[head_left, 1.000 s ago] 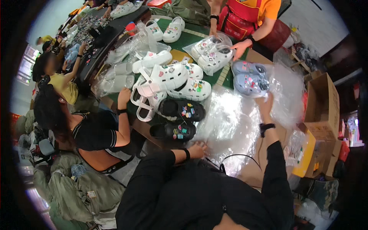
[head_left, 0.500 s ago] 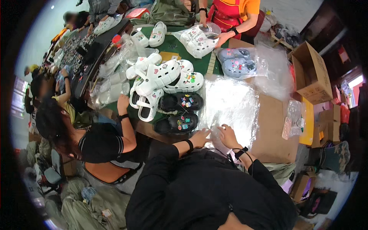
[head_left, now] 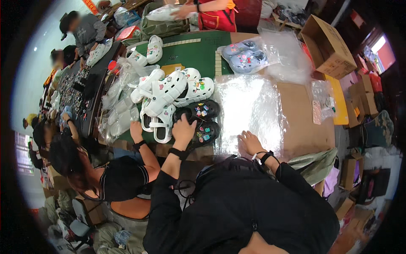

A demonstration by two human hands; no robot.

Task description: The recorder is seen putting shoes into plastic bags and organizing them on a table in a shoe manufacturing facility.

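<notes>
The left hand, finger closure unclear, is at black charm-studded foam clogs, left of glossy clear plastic film; the right hand spreads its fingers there. Tugging leftward could topple adjoining white foam clogs.

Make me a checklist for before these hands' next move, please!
1. Left hand at the charm-dotted black, rubbery-looking clogs: ok.
2. Left hand's grip firm: cannot tell.
3. Right hand at the near edge of the flat, shiny, clear plastic sheet: ok.
4. Holey, rubbery-looking white clogs lined up neatly: not ok, they're piled up.
5. Rounded, rubbery-looking light-blue clogs inside clear plastic: ok.
</notes>
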